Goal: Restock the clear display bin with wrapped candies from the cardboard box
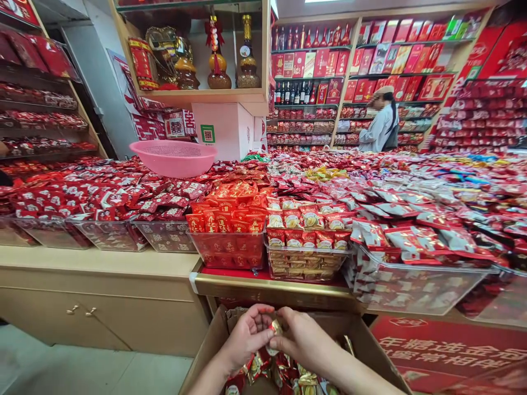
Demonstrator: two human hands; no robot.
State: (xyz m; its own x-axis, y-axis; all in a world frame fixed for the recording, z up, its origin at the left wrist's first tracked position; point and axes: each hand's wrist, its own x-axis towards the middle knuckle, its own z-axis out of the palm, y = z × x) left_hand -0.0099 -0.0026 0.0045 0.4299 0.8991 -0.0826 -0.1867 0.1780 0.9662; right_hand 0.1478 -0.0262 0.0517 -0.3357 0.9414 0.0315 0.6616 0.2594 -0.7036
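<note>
Over an open cardboard box (370, 343), my left hand (247, 336) and my right hand (307, 337) meet at the fingertips. Between them is a small red-and-gold wrapped candy (275, 328), partly covered by the fingers. The fingers of both hands are curled and closed on it. Below, inside the box, lie loose candies (284, 367) in similar wrappers. Just behind the box, at the counter edge, stand a clear bin of durian candies (307, 238) and a bin of bright red packets (226, 225).
More clear bins (428, 280) heaped with packets line the counter to both sides. A pink plastic basket (175, 159) rests on the heap at left. Cabinet doors (94, 323) face the floor. A person (379, 123) stands near the far shelves.
</note>
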